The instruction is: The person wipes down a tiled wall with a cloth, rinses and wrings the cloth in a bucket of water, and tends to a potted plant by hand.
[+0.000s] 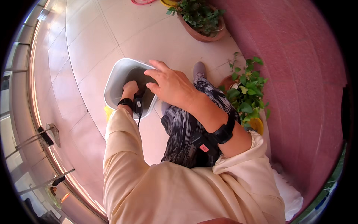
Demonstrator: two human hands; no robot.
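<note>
A pale grey plastic bin [113, 84] stands on the tiles in front of me, with dark contents at its bottom. My left hand [131, 87] reaches down inside it, its fingers curled and mostly hidden, so whether it holds anything cannot be told. Over the bin's right rim hovers my right hand [165, 81], its fingers apart and nothing between them; whether a fingertip touches the rim is unclear. Black straps with small boxes circle my left wrist and right forearm.
A terracotta pot [200, 35] with a leafy plant stands beyond my foot. Trailing green plants [249, 89] in pots line the raised red floor [296, 84] at right. A white plastic bag [288, 193] lies at lower right. Long-handled tools [46, 135] are at far left.
</note>
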